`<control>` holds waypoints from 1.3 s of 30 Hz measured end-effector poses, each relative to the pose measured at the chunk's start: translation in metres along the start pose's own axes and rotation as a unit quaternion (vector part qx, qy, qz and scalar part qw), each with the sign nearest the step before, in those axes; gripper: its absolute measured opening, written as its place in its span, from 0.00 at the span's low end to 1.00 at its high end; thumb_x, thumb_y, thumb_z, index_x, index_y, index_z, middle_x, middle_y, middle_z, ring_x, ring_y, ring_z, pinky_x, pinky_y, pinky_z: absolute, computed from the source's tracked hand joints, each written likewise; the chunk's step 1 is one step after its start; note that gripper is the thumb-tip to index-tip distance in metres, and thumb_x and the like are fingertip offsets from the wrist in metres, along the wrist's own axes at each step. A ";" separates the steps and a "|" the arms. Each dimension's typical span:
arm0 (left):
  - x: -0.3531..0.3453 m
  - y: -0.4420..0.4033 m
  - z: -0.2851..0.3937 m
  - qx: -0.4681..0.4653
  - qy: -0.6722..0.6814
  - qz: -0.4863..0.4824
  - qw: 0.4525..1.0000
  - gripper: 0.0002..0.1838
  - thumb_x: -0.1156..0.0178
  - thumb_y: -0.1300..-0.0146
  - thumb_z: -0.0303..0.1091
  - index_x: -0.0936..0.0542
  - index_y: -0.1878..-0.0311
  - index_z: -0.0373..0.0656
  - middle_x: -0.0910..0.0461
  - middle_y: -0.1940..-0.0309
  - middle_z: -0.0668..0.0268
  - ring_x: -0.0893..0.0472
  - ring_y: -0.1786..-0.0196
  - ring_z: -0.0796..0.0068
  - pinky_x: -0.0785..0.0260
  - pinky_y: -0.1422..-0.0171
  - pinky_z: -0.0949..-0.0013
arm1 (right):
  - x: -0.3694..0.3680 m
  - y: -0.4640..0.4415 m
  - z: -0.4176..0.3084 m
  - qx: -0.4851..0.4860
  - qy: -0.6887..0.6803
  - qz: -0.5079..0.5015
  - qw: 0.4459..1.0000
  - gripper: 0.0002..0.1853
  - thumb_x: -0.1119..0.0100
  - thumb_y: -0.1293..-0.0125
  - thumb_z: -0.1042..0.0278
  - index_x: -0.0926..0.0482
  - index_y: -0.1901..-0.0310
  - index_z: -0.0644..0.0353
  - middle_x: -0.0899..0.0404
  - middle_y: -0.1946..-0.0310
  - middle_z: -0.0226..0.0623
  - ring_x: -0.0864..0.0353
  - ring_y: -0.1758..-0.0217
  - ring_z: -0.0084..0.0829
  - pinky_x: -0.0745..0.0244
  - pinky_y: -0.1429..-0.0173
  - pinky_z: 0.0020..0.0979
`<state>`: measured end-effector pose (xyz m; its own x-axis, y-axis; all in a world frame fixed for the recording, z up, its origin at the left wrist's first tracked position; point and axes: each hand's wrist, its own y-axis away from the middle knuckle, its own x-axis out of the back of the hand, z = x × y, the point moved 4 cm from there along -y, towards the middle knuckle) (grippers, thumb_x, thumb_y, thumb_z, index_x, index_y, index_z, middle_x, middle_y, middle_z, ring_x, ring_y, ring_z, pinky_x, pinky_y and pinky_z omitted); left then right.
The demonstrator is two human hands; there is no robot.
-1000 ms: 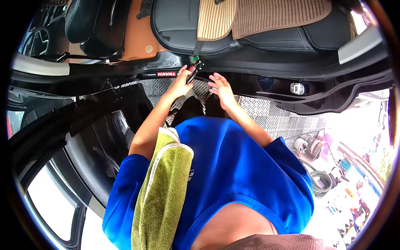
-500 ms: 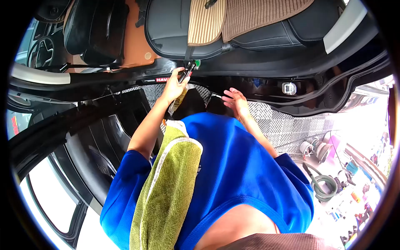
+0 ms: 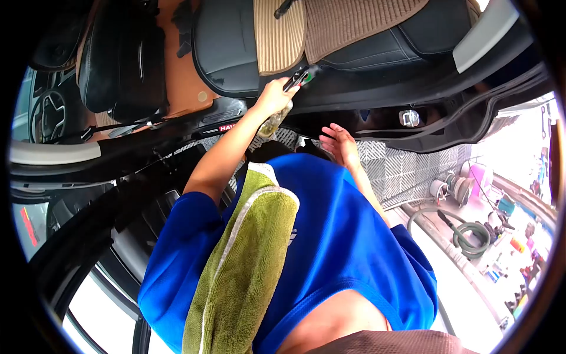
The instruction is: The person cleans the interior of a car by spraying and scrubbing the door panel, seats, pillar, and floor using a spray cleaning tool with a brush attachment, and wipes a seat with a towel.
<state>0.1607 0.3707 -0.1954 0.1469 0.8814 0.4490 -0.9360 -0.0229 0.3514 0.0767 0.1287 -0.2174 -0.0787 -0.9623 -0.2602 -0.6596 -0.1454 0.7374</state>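
Observation:
My left hand (image 3: 275,99) is wrapped round the neck of a spray bottle (image 3: 273,123). Its black trigger head points up and to the right, near the edge of the black rear seat (image 3: 227,65). Yellowish liquid shows in the clear body below my hand. My right hand (image 3: 340,144) hovers by the car's door sill (image 3: 330,115), fingers stretched out and holding nothing. A green towel (image 3: 247,265) with a pale edge hangs over my left shoulder and down the front of my blue shirt (image 3: 336,236).
Beige and brown ribbed covers (image 3: 280,41) lie on the seat. A front seat (image 3: 124,71) and orange-brown floor mat (image 3: 183,76) are at upper left. The open car door (image 3: 130,200) stands at my left. A coiled hose (image 3: 471,239) and several bottles lie at right.
My left hand has moved right and slightly up along the seat edge with the spray bottle. My right hand has barely moved. The camera view has shifted a little.

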 end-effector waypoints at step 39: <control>0.070 0.055 0.174 -0.164 0.392 -0.235 0.874 0.19 0.48 0.31 0.34 0.32 0.43 0.30 0.23 0.58 0.56 0.39 0.89 0.92 0.44 0.89 0.86 | 0.015 -0.001 0.020 0.011 -0.034 0.046 0.998 0.18 0.60 0.27 0.61 0.35 0.41 0.61 0.23 0.51 0.40 0.19 0.56 0.31 0.23 0.56 0.30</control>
<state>0.1756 0.3488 -0.0018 0.3967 0.8123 -0.4276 -0.8911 0.4526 0.0332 0.0616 0.1186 -0.2343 -0.1898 -0.9536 -0.2338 -0.6628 -0.0512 0.7470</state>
